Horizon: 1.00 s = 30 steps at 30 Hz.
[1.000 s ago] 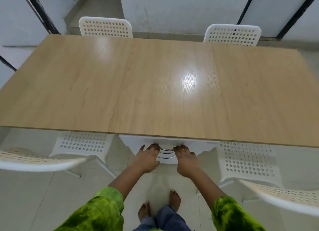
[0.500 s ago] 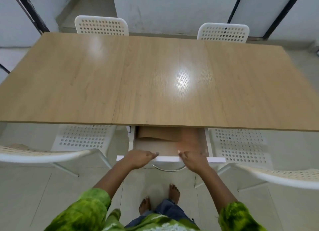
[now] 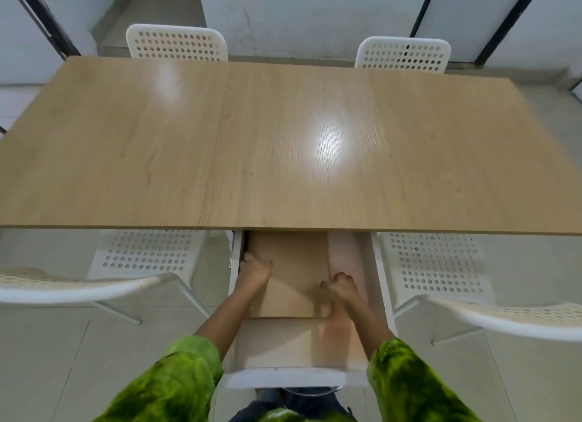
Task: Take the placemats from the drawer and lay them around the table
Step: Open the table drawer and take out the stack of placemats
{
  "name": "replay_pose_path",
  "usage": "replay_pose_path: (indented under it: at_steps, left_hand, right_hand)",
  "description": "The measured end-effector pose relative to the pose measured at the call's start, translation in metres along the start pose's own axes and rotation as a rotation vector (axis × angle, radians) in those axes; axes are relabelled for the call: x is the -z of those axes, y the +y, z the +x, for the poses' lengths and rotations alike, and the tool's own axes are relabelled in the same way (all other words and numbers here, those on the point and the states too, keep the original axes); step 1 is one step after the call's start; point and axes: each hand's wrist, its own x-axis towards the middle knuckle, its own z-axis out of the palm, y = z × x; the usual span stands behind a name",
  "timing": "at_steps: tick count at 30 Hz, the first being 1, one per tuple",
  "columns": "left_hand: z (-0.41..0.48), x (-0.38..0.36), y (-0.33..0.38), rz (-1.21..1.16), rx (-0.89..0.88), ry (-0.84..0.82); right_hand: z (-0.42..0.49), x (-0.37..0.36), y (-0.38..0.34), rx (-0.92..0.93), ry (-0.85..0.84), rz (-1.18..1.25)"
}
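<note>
While the drawer (image 3: 296, 349) stands pulled well out from under the near edge of the worktop (image 3: 283, 144), the placemats (image 3: 293, 273) lie inside it. They form a flat tan stack whose far end runs under the worktop, so their number cannot be told. The left hand (image 3: 253, 273) curls its fingers round the stack's left edge. The right hand (image 3: 341, 287) bends its fingers over the right edge and seems to pinch it, though blur softens that side. Whether the stack is lifted off the drawer floor or only gripped in place cannot be judged from this view.

By my reading, the task is at an early stage. The opening of the drawer is done and the taking-out is just under way, with both hands on the stack. Everything after that is left to do: no placemat is on the worktop yet, and none has been separated from the rest. Four white chairs (image 3: 176, 43) stand at the worktop — two at the far side, two at the near side flanking the drawer — which suggests four places to cover. The stack must first come clear of the worktop's edge, then be carried up and dealt out one at a time. The drawer will probably want closing too.
</note>
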Motion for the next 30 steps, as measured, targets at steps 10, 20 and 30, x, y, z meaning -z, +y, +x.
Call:
replay_pose_path:
  at_steps: [10, 20, 30]
  left_hand:
    - [0.006, 0.0, -0.025, -0.598, 0.183, -0.247]
    - [-0.027, 0.027, -0.037, -0.732, 0.278, -0.508]
    - [-0.108, 0.032, 0.034, -0.059, -0.283, -0.325]
  right_hand:
    - [-0.002, -0.004, 0.024, -0.07, -0.117, 0.344]
    - [-0.059, 0.045, 0.016, -0.026, -0.564, 1.059]
    - [-0.129, 0.076, 0.0, 0.225, -0.261, 0.906]
